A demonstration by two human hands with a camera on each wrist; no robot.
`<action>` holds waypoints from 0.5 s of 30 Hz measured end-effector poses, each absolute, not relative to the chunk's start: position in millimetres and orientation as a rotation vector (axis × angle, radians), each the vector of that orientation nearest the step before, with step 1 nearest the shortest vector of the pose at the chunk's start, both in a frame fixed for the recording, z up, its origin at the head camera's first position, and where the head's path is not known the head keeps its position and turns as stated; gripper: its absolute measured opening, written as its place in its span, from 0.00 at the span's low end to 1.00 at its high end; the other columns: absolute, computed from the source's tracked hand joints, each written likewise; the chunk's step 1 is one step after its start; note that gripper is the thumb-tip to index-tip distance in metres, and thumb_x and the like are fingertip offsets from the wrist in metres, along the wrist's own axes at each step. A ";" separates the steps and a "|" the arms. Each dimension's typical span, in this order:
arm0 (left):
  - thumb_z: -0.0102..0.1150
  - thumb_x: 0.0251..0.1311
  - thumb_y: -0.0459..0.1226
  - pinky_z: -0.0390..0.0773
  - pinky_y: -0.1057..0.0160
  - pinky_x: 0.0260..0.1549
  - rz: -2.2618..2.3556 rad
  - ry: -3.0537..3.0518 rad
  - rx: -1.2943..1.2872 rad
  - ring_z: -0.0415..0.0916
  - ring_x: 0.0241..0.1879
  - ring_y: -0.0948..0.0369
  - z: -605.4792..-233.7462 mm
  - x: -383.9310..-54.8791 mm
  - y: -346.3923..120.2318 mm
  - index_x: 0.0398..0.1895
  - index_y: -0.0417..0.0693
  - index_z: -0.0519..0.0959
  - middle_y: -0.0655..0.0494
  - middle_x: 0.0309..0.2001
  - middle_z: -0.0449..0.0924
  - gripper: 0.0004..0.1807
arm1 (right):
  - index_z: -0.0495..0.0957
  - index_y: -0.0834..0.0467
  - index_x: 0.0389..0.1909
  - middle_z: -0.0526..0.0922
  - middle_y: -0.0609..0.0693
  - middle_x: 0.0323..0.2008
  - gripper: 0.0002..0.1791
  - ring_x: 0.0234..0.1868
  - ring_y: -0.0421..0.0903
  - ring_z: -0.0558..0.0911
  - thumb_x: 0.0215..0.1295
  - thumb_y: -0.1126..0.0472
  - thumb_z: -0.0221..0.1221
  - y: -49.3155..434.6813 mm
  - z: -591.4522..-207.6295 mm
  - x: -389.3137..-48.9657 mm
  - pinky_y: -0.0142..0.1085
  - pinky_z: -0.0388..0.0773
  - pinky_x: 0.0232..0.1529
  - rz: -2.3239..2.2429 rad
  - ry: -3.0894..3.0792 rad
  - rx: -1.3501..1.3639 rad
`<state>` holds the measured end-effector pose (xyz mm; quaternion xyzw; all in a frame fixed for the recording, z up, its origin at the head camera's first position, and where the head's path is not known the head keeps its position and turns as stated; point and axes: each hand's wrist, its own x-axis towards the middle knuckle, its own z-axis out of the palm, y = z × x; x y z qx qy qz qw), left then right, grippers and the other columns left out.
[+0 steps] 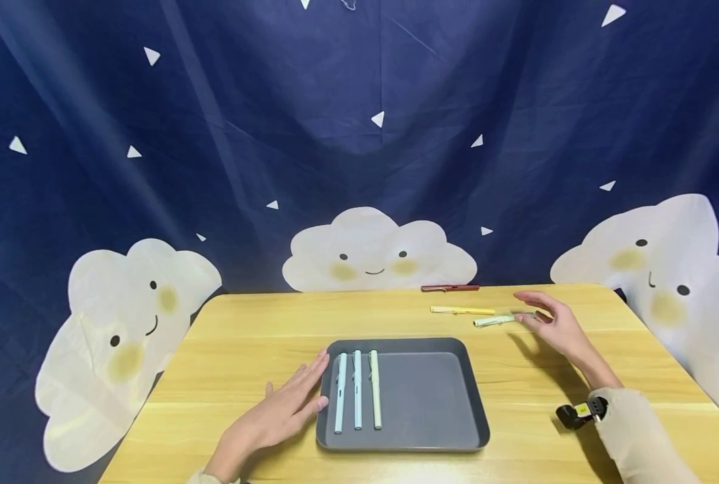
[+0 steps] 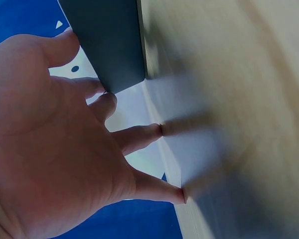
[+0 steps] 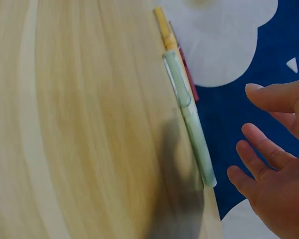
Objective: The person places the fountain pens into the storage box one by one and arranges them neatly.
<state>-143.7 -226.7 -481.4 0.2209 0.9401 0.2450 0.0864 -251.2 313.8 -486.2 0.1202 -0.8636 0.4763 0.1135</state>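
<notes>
At the left, the left hand (image 1: 280, 407) lies with its fingers extended and its thumb and fingertips against the left edge of the dark grey tray (image 1: 428, 403), gripping nothing and seeming to steady it on the wooden bench (image 1: 262, 323). Inside the tray, on its left side, three capped pens lie side by side with their clips toward the far end: a pale blue pen (image 1: 339, 396), a second pale blue pen (image 1: 357, 396) and a pale yellow-green pen (image 1: 376, 396). Beyond the tray and to the right, a dark red pen (image 1: 459, 288) lies at the bench's far edge, a yellow pen (image 1: 462, 310) nearer, and a mint-green pen (image 1: 492, 321) nearest the tray. The right hand (image 1: 559, 329) hovers at the mint-green pen's right end, thumb and fingers parted; the right wrist view shows a gap between them and the barrel. The step in hand looks like reaching to pick up this pen, so the next move calls for lowering slightly and pinching the barrel without nudging the yellow pen close behind.
</notes>
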 end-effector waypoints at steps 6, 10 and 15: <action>0.43 0.79 0.56 0.39 0.13 0.56 0.732 2.806 0.664 0.49 0.77 0.39 -481.5 -143.8 -227.2 0.85 0.63 0.45 0.64 0.83 0.41 0.38 | 0.76 0.62 0.65 0.76 0.62 0.63 0.25 0.58 0.26 0.70 0.70 0.60 0.66 326.1 -493.0 -260.6 0.48 0.72 0.66 1.368 -2.588 0.316; 0.43 0.79 0.56 0.39 0.13 0.55 0.732 2.809 0.668 0.50 0.77 0.39 -481.3 -143.7 -227.0 0.85 0.62 0.44 0.63 0.83 0.41 0.38 | 0.79 0.66 0.61 0.81 0.62 0.58 0.23 0.54 0.33 0.77 0.67 0.66 0.68 330.1 -502.4 -267.4 0.26 0.75 0.50 1.347 -2.572 0.370; 0.42 0.79 0.56 0.39 0.12 0.55 0.735 2.805 0.675 0.50 0.77 0.39 -481.1 -143.7 -226.9 0.85 0.62 0.44 0.64 0.83 0.40 0.38 | 0.80 0.69 0.57 0.82 0.66 0.53 0.21 0.41 0.41 0.79 0.63 0.71 0.69 328.5 -509.1 -271.6 0.27 0.73 0.33 1.328 -2.561 0.388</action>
